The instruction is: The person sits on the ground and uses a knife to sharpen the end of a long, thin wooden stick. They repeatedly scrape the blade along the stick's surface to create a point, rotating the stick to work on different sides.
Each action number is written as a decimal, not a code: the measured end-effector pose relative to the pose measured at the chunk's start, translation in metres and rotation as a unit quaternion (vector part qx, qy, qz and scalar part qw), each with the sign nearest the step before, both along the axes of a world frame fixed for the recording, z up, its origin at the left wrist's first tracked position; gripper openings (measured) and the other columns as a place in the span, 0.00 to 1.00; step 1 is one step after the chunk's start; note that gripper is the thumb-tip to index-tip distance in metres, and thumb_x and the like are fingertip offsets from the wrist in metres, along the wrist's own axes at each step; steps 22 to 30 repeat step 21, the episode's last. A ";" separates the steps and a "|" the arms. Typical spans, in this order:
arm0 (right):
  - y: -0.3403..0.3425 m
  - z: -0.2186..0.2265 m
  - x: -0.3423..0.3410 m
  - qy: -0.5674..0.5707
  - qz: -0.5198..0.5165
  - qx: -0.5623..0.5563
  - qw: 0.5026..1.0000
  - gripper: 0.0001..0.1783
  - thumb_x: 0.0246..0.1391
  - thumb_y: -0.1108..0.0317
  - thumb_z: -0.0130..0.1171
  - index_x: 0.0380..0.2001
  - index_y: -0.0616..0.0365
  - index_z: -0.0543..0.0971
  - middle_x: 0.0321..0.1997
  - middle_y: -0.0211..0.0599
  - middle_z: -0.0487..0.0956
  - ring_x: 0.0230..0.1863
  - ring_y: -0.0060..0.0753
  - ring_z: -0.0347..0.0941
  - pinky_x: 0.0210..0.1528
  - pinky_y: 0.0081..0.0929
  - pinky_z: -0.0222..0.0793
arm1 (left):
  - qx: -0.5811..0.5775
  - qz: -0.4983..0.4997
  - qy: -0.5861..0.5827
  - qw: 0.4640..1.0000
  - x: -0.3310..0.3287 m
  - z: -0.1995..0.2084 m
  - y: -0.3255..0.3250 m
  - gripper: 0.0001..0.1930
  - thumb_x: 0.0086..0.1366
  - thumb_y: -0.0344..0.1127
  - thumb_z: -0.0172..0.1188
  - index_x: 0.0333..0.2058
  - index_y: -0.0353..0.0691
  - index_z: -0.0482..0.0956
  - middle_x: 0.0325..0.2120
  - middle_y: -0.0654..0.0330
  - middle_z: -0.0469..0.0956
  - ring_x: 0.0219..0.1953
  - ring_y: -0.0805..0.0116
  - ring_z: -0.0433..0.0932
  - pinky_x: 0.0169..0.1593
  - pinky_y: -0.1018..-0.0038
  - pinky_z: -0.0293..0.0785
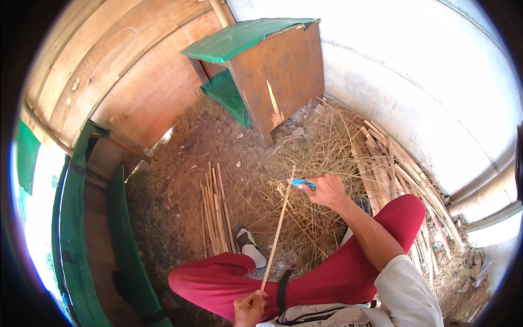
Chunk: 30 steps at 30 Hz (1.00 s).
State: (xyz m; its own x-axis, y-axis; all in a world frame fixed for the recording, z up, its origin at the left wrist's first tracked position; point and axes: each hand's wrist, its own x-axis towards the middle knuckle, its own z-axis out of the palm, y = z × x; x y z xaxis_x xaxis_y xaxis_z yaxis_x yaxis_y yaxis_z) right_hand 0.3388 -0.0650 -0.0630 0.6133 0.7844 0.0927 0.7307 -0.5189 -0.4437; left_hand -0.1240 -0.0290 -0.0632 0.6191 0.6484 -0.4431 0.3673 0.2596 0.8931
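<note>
A long thin strip of bamboo (278, 229) slants from my lap out over the shavings between my feet. My left hand (250, 308), low in the view, is closed around its near end. My right hand (327, 191) is closed on a small blue-handled tool (303, 183). The head of this tool meets the strip close to its far end; its exact shape is too small to make out. Pale curled shavings (283, 191) lie on the ground under that spot.
Several cut bamboo sticks (216, 210) lie on the earth floor to the left. More split bamboo (400, 169) is piled along the white wall at right. A wooden cabinet with a green cover (272, 71) stands ahead, and a green-covered bench (117, 240) lines the left side.
</note>
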 end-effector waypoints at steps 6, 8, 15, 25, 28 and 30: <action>0.000 -0.017 0.000 -0.012 0.005 0.007 1.000 0.23 0.59 0.41 0.54 0.41 0.44 0.87 0.15 0.38 0.79 0.16 0.40 0.75 0.20 0.40 0.71 | -0.067 -0.028 0.101 0.992 0.022 0.043 0.002 0.12 0.73 0.41 0.53 0.44 0.40 0.79 0.21 0.74 0.71 0.17 0.83 0.67 0.18 0.82 0.60; 0.002 -0.022 0.001 -0.013 0.009 0.012 1.000 0.23 0.59 0.41 0.55 0.40 0.44 0.87 0.14 0.38 0.78 0.15 0.40 0.74 0.19 0.39 0.71 | -0.151 -0.002 0.127 0.980 0.032 0.061 0.005 0.12 0.73 0.42 0.54 0.44 0.40 0.79 0.22 0.74 0.71 0.18 0.83 0.68 0.19 0.81 0.60; 0.008 -0.008 -0.005 0.022 0.012 -0.045 0.999 0.23 0.60 0.41 0.53 0.40 0.43 0.87 0.17 0.38 0.79 0.20 0.41 0.77 0.23 0.40 0.73 | -0.036 -0.032 0.186 0.981 -0.015 0.023 0.011 0.15 0.72 0.45 0.56 0.50 0.44 0.78 0.29 0.69 0.77 0.26 0.76 0.74 0.28 0.79 0.69; 0.010 -0.008 -0.007 0.033 0.023 -0.045 0.998 0.25 0.59 0.39 0.54 0.41 0.45 0.87 0.19 0.39 0.80 0.22 0.39 0.79 0.25 0.39 0.74 | -0.105 0.059 0.148 0.982 0.028 0.077 -0.006 0.15 0.72 0.42 0.57 0.39 0.33 0.80 0.16 0.64 0.71 0.12 0.81 0.63 0.15 0.80 0.56; 0.010 -0.008 -0.007 0.033 0.023 -0.045 0.998 0.25 0.59 0.39 0.54 0.41 0.45 0.87 0.19 0.39 0.80 0.22 0.39 0.79 0.25 0.39 0.74 | -0.105 0.059 0.148 0.982 0.028 0.077 -0.006 0.15 0.72 0.42 0.57 0.39 0.33 0.80 0.16 0.64 0.71 0.12 0.81 0.63 0.15 0.80 0.56; 0.010 -0.008 -0.007 0.033 0.023 -0.045 0.998 0.25 0.59 0.39 0.54 0.41 0.45 0.87 0.19 0.39 0.80 0.22 0.39 0.79 0.25 0.39 0.74 | -0.105 0.059 0.148 0.982 0.028 0.077 -0.006 0.15 0.72 0.42 0.57 0.39 0.33 0.80 0.16 0.64 0.71 0.12 0.81 0.63 0.15 0.80 0.56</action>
